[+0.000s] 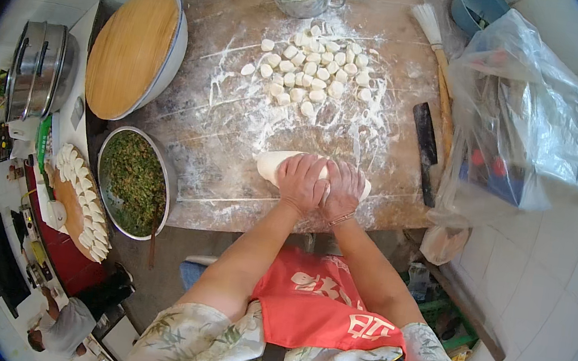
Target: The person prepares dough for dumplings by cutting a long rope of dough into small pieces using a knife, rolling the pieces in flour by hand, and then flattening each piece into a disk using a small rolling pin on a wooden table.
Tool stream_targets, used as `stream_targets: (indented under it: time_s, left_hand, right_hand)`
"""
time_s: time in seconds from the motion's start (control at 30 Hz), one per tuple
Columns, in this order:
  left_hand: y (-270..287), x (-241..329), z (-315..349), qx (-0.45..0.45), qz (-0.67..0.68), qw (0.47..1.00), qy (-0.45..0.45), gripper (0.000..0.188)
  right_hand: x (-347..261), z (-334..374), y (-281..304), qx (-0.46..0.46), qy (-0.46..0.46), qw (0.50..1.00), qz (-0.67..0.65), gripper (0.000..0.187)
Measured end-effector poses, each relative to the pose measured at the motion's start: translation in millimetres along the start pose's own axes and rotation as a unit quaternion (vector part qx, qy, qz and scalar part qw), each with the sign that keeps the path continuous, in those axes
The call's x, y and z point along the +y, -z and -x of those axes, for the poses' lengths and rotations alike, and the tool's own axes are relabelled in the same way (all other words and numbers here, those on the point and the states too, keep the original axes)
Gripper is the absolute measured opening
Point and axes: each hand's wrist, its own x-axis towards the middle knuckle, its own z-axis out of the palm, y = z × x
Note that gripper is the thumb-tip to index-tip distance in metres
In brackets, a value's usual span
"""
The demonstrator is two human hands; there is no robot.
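A thick, pale roll of dough (270, 166) lies on the floured wooden board near its front edge. My left hand (301, 181) and my right hand (342, 190) are side by side on top of it, thumbs close together. The fingers of both hands curve over the dough and grip it; its two ends stick out past them. Beyond the hands, several small cut dough pieces (319, 82) are scattered in loose flour. Farther back stands a metal cup of flour (308, 4) with a handle.
Left are a metal bowl of green filling (132, 182), a basin with a round wooden lid (132, 54) and a tray of dumplings (86, 197). Right lie a dark knife (424, 151), a white-bristled brush (428, 25) and a plastic-covered box (531, 117). Another person (69, 327) is lower left.
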Motion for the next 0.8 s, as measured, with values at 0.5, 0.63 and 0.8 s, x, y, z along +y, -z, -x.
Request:
stream_targets:
  time_s: [0.5,0.63,0.8]
  left_hand:
    - [8,-23,-26,-0.034,0.037,0.998,0.027,0.035]
    - [76,-6,33,-0.069,0.061,0.996,-0.018,0.051]
    - [55,-11,85,-0.043,0.088,0.993,0.072,0.062]
  right_hand:
    - [16,-56,10,-0.17,0.042,0.984,-0.021,0.048]
    - [0,-16,74,-0.286,0.086,0.949,-0.105,0.06]
    - [2,32,40,-0.254,0.111,0.96,0.041,0.082]
